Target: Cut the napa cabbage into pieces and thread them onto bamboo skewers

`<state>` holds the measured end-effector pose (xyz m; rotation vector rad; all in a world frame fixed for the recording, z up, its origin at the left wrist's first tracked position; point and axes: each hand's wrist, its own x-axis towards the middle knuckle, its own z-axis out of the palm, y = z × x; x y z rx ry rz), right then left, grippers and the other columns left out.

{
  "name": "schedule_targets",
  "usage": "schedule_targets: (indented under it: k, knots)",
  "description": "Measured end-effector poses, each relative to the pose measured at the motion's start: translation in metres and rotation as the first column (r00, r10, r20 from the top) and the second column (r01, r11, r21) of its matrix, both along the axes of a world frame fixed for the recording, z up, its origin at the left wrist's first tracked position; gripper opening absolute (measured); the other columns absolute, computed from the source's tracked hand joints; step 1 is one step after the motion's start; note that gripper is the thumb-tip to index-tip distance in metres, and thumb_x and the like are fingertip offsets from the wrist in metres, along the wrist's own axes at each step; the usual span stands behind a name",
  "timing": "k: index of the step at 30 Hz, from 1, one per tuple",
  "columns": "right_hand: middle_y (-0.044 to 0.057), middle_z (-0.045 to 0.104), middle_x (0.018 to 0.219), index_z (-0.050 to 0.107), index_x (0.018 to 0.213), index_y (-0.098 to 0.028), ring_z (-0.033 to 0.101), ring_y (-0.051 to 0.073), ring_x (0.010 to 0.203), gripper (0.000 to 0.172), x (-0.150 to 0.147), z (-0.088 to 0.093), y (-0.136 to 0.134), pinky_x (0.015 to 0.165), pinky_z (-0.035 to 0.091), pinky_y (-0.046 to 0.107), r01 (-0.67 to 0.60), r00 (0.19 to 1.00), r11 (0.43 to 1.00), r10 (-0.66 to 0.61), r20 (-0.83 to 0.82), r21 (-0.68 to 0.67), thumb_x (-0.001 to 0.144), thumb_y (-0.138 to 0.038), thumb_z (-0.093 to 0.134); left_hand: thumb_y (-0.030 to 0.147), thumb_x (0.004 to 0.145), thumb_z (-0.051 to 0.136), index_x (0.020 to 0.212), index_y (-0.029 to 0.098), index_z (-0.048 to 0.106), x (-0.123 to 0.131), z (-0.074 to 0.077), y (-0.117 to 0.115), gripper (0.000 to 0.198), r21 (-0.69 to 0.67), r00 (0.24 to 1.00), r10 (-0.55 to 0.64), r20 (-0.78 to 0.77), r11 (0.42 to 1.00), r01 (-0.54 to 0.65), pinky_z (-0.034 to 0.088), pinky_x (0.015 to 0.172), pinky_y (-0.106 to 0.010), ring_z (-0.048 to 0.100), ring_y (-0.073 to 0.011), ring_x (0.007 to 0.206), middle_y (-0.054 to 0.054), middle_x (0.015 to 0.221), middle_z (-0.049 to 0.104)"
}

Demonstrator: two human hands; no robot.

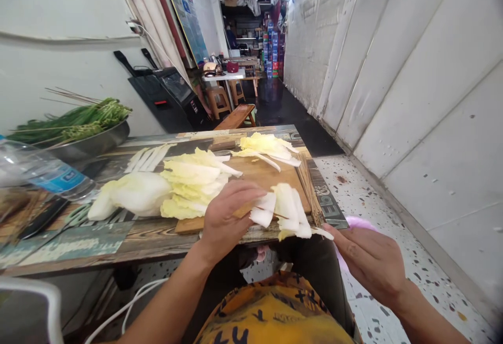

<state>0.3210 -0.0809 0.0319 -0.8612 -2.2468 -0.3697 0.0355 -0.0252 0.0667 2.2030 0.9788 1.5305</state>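
My left hand (231, 213), fingers curled, grips a pale strip of napa cabbage (264, 210) above the front edge of the cutting board (255, 174). A thin bamboo skewer (280, 215) shows between this strip and several more cabbage pieces (291, 210) threaded to its right. At the right end of these pieces, the fingertips of my right hand (369, 260) are pinched together on the skewered row, by a narrow white sliver; the skewer's own end is hidden there. Cut yellow-white leaves (196, 181) lie on the board's left, with another pile (267, 145) at its far side.
Loose bamboo skewers (308, 187) lie along the board's right edge. Left are a cabbage head (137, 193), scissors (78, 214), a water bottle (58, 174) and a metal bowl of greens (94, 137). A knife (192, 146) lies behind. A white wall (412, 98) runs along the right.
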Motion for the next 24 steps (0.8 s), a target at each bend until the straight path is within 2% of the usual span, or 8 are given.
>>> schedule_targets:
  k: [2, 5, 9, 14, 16, 18, 21, 24]
  knots:
    - [0.005, 0.072, 0.088, 0.044, 0.14, -0.022, 0.066, 0.015, 0.072, 0.058, -0.003, 0.002, -0.001, 0.066, 0.051, 0.027, -0.024, 0.998, 0.999, 0.022, -0.051, -0.045, 0.085, -0.004, 0.053, 0.016, 0.075, 0.068, 0.088, 0.024, 0.075, 0.0, -0.001, -0.002, 0.017, -0.165, 0.993, -0.084, 0.079, 0.982, 0.096, 0.048, 0.085, -0.032, 0.064, -0.0204, 0.091, -0.007, 0.096, 0.071]
    - [0.003, 0.071, 0.082, 0.045, 0.139, -0.025, 0.064, 0.014, 0.066, 0.058, -0.007, 0.005, -0.004, 0.06, 0.049, 0.026, -0.078, 0.992, 0.992, 0.067, -0.107, -0.1, 0.085, -0.004, 0.053, 0.019, 0.075, 0.068, 0.085, 0.023, 0.077, 0.0, -0.001, -0.008, 0.014, -0.398, 0.967, -0.175, 0.183, 0.886, 0.236, 0.05, 0.083, -0.033, 0.066, -0.0229, 0.089, -0.008, 0.091, 0.073]
    - [0.002, 0.072, 0.083, 0.043, 0.14, -0.028, 0.067, 0.015, 0.071, 0.058, -0.011, 0.011, -0.008, 0.063, 0.052, 0.026, -0.097, 0.988, 0.983, 0.076, -0.137, -0.156, 0.088, -0.005, 0.051, 0.022, 0.074, 0.069, 0.078, 0.024, 0.078, 0.0, -0.001, -0.018, 0.01, -0.518, 0.944, -0.156, 0.29, 0.804, 0.291, 0.053, 0.071, -0.031, 0.068, -0.0229, 0.075, -0.007, 0.078, 0.074]
    - [0.001, 0.072, 0.081, 0.043, 0.14, -0.031, 0.069, 0.015, 0.069, 0.053, -0.006, 0.013, -0.014, 0.056, 0.052, 0.023, -0.06, 0.995, 0.979, 0.042, -0.094, -0.196, 0.091, -0.01, 0.047, 0.029, 0.072, 0.072, 0.073, 0.023, 0.078, 0.0, -0.006, -0.026, 0.009, -0.56, 0.944, -0.062, 0.323, 0.792, 0.243, 0.051, 0.065, -0.031, 0.066, -0.0218, 0.066, -0.007, 0.07, 0.073]
    - [0.001, 0.072, 0.082, 0.041, 0.141, -0.032, 0.069, 0.016, 0.068, 0.053, 0.001, 0.013, -0.016, 0.053, 0.051, 0.024, -0.036, 0.997, 0.977, 0.02, -0.08, -0.21, 0.092, -0.012, 0.046, 0.034, 0.072, 0.073, 0.07, 0.021, 0.077, -0.004, -0.011, -0.026, 0.014, -0.595, 0.933, 0.048, 0.357, 0.781, 0.188, 0.051, 0.066, -0.03, 0.065, -0.0204, 0.066, -0.007, 0.069, 0.072]
    - [0.0, 0.072, 0.081, 0.039, 0.141, -0.034, 0.068, 0.016, 0.066, 0.055, 0.008, 0.012, -0.018, 0.052, 0.051, 0.026, 0.002, 0.995, 0.977, -0.023, -0.092, -0.213, 0.092, -0.012, 0.047, 0.038, 0.069, 0.075, 0.066, 0.019, 0.075, -0.008, -0.014, -0.025, 0.019, -0.625, 0.864, 0.204, 0.461, 0.766, 0.153, 0.05, 0.066, -0.027, 0.063, -0.0181, 0.067, -0.006, 0.068, 0.071]
    - [0.0, 0.072, 0.08, 0.038, 0.142, -0.035, 0.068, 0.018, 0.066, 0.057, 0.013, 0.013, -0.021, 0.051, 0.051, 0.028, 0.024, 0.993, 0.975, -0.049, -0.108, -0.219, 0.091, -0.011, 0.048, 0.041, 0.061, 0.08, 0.067, 0.016, 0.073, -0.009, -0.015, -0.021, 0.027, -0.699, 0.755, 0.327, 0.569, 0.676, 0.234, 0.048, 0.061, -0.024, 0.061, -0.015, 0.063, -0.004, 0.066, 0.069]
    - [0.002, 0.073, 0.083, 0.039, 0.142, -0.032, 0.069, 0.019, 0.068, 0.054, 0.008, 0.014, -0.023, 0.05, 0.05, 0.028, 0.011, 0.994, 0.974, -0.034, -0.099, -0.228, 0.092, -0.014, 0.048, 0.041, 0.061, 0.08, 0.075, 0.013, 0.072, -0.002, -0.013, -0.02, 0.032, -0.755, 0.75, 0.318, 0.58, 0.557, 0.347, 0.047, 0.058, -0.023, 0.058, -0.013, 0.06, -0.004, 0.065, 0.066]
